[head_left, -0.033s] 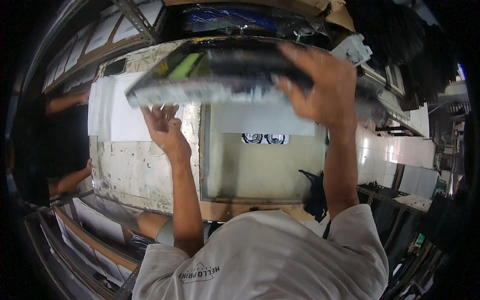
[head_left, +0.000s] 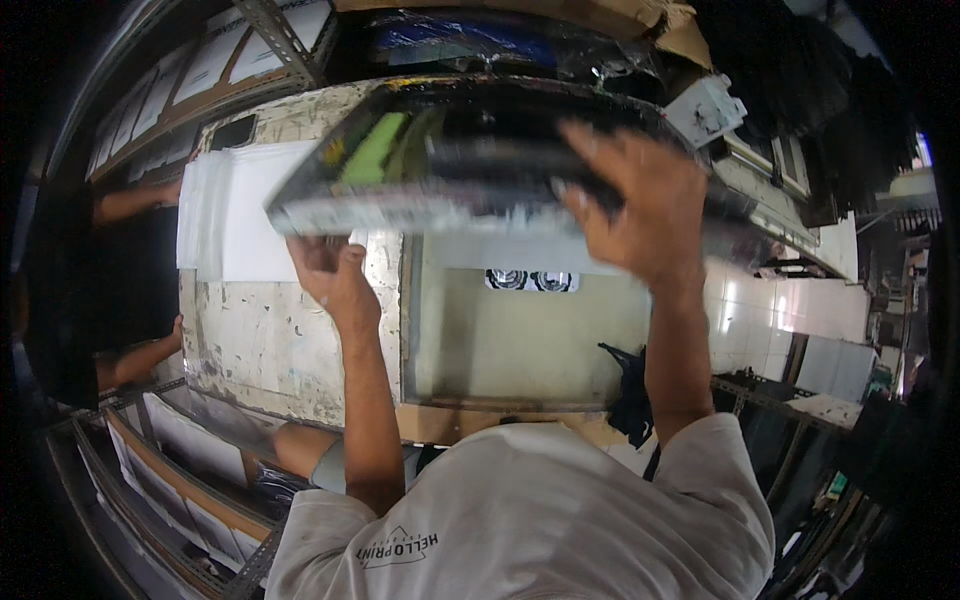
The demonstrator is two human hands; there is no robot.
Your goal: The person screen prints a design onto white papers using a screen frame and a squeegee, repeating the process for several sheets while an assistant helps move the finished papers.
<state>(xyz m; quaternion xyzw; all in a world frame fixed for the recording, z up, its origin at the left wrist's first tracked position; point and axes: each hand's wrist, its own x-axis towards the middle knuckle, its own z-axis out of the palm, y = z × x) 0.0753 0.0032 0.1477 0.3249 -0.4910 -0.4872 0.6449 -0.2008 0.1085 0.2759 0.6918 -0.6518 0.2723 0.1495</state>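
Observation:
A dark screen-printing frame (head_left: 480,120) is tilted up over the far part of the work table, its pale, ink-smeared near edge raised. Inside it lies a bright green strip (head_left: 376,148). My left hand (head_left: 335,280) is under the frame's near left corner, its fingers curled up against the edge and partly hidden. My right hand (head_left: 645,200) reaches over the frame's right part. Its fingers are smeared by motion, and I cannot make out what they grip. Below the frame, a white strip with two dark round prints (head_left: 528,280) lies on the pale printing bed (head_left: 520,345).
White sheets (head_left: 265,220) lie on the stained left tabletop (head_left: 290,335). Another person's arm (head_left: 140,205) reaches in at the left. Shelves with boards (head_left: 190,465) stand lower left. A black cloth (head_left: 632,390) hangs by the bed's right corner; plastic-wrapped stock (head_left: 470,38) lies at the back.
The frame's near edge has come slightly nearer and lower, its left corner shifting a little to the right. My right hand has moved slightly nearer with it.

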